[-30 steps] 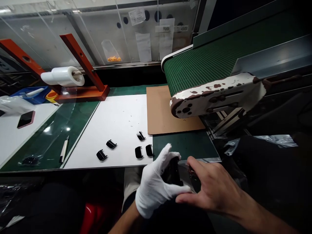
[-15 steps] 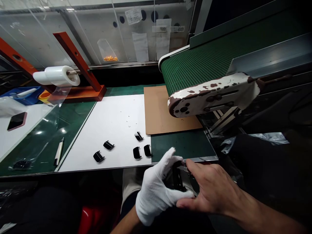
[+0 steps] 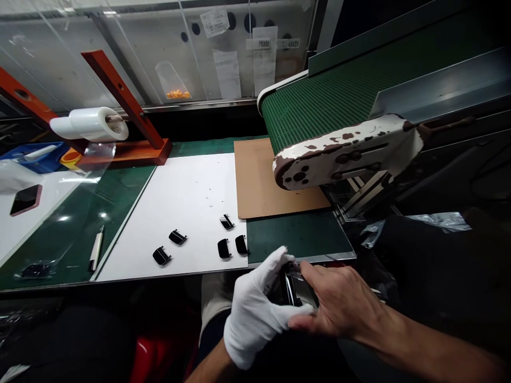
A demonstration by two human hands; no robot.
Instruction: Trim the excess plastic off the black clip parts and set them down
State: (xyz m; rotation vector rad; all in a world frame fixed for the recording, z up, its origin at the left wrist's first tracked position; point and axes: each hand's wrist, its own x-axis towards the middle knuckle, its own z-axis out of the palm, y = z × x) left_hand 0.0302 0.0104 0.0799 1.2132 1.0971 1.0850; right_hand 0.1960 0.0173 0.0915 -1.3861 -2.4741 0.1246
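In front of my lap, below the table edge, my gloved left hand is closed around a glossy black plastic part, thumb and fingers at its two ends. My bare right hand meets it from the right, its fingers and thumb pinching what looks like clear plastic film beside the part. Fingers partly hide both. Several similar black parts lie on the white sheet, among them one at its right edge and one farther left.
A green conveyor belt overhangs a cardboard sheet at the right. On the left are a film roll on an orange stand, a cutter knife, a phone and a small bagged black item.
The held black part has turned slightly, so a bright reflection now shows along it. Both hands stay together in nearly the same place. The parts on the sheet have not moved.
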